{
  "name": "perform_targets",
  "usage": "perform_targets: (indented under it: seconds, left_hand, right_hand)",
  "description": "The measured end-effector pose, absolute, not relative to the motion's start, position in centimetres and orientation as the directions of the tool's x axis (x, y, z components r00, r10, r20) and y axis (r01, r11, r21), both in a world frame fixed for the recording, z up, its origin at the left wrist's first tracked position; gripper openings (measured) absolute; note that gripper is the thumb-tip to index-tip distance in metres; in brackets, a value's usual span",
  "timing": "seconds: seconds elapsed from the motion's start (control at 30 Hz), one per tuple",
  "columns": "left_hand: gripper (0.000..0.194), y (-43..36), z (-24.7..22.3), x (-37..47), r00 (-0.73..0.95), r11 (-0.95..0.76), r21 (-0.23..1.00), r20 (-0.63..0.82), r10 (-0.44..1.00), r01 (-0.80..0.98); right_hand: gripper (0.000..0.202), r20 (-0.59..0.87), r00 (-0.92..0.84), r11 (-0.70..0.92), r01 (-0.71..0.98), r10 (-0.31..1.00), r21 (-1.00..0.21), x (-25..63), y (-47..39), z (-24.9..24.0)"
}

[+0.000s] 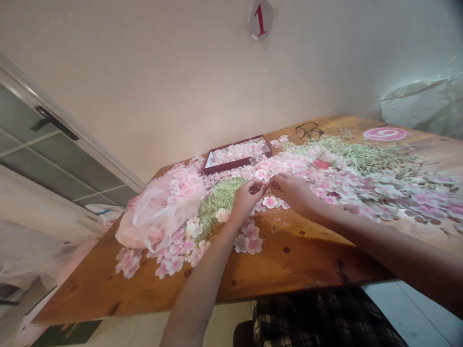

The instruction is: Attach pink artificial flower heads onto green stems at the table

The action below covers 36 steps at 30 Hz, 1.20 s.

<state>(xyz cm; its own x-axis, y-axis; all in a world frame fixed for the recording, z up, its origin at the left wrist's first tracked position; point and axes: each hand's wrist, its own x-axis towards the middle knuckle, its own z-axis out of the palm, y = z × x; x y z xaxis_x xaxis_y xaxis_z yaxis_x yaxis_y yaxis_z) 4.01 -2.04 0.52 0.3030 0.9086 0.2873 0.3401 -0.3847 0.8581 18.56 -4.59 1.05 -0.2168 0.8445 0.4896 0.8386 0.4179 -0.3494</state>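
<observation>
Over the middle of the wooden table [304,255], my left hand [248,195] and my right hand [289,190] meet fingertip to fingertip. Both are closed in a pinch; whatever is between the fingers is too small to make out. Just below them lies a pink and white artificial blossom [270,202]. A small cluster of blossoms [249,238] rests nearer the table's front edge. Left of my left hand sits a mound of green artificial stems [220,197]. Thin pale stems [278,225] lie on the wood under my right hand.
A dark red tray [237,166] of blossoms stands by the wall. At left is a pink translucent bag [144,226]; at right spread a blossom pile [376,190] and green stems [361,152]. Glasses [309,131] and a round pink disc [385,134] lie at the back.
</observation>
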Motion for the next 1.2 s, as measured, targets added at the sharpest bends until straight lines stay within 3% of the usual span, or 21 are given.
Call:
perform_targets:
  seconds: [0.1, 0.4, 0.97, 1.2]
  left_hand:
    - [0.028, -2.33, 0.72, 4.12, 0.34, -0.392, 0.861, 0.28, 0.898, 0.324]
    - [0.026, -1.9, 0.71, 3.88, 0.202, -0.359, 0.87, 0.305, 0.931, 0.337]
    - [0.025, -2.12, 0.38, 4.22, 0.259, -0.393, 0.862, 0.32, 0.911, 0.32]
    - [0.028, -2.32, 0.9, 4.25, 0.309, -0.36, 0.894, 0.275, 0.91, 0.265]
  right_hand:
    - [0.012, 0.509, -0.216, 0.438, 0.82, 0.833, -0.369, 18.75, -4.41, 1.05]
    - [0.014, 0.518, -0.18, 0.426, 0.808, 0.837, -0.408, 19.01, -4.27, 1.13]
    - [0.011, 0.471, -0.18, 0.391, 0.829, 0.864, -0.4, 18.71, -4.8, 1.75]
    - [0.006, 0.451, -0.131, 0.389, 0.743, 0.883, -0.544, 19.29, -4.31, 1.46]
